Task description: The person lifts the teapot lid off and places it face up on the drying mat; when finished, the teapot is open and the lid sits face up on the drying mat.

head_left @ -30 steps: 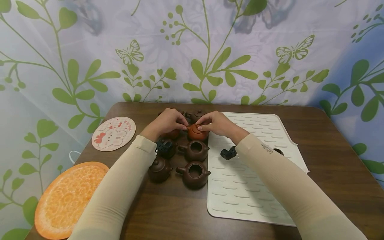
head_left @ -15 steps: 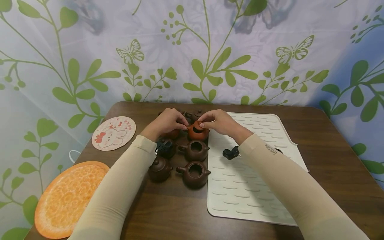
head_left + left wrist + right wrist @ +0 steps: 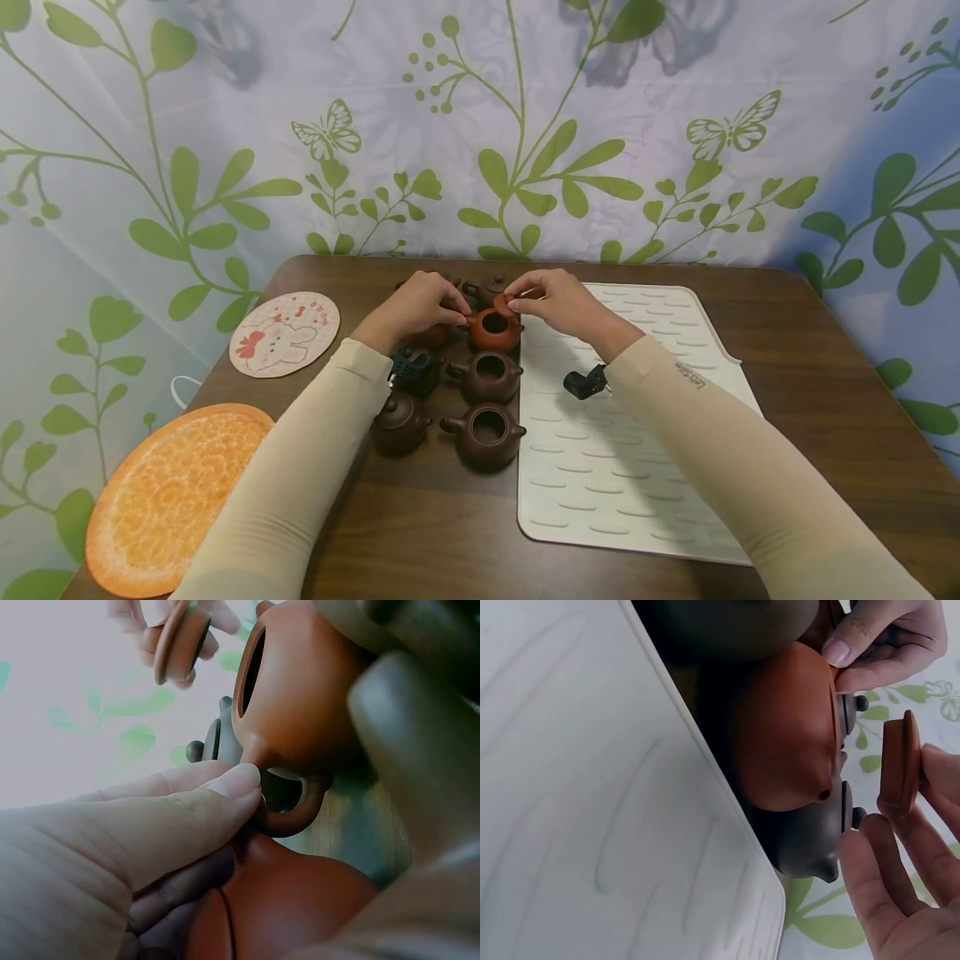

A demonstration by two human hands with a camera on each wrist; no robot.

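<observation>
My left hand point(image 3: 422, 310) pinches the handle of a small orange-red clay teapot point(image 3: 498, 340) between thumb and fingers. The pot's round mouth is uncovered. Just above and behind that mouth, my right hand point(image 3: 558, 307) holds the matching lid point(image 3: 894, 766) by its knob, tilted on edge and clear of the rim in the right wrist view. Another reddish teapot point(image 3: 300, 896), its lid on, sits below my left hand and is partly hidden by it in the head view. A dark lidded teapot point(image 3: 802, 841) stands just behind the uncovered one.
Toward me stand two lidless dark brown teapots, one nearer point(image 3: 487, 457) and one farther point(image 3: 501, 390). A lidded brown teapot point(image 3: 397, 432) is to their left. A white ribbed mat point(image 3: 570, 500) borders the pots on the right; an orange-slice mat point(image 3: 176, 500) and a rabbit mat point(image 3: 288, 337) lie left.
My right hand has lifted the lid off the orange-red teapot and moved it up and slightly right, uncovering the mouth. My left hand has stayed on the handle.
</observation>
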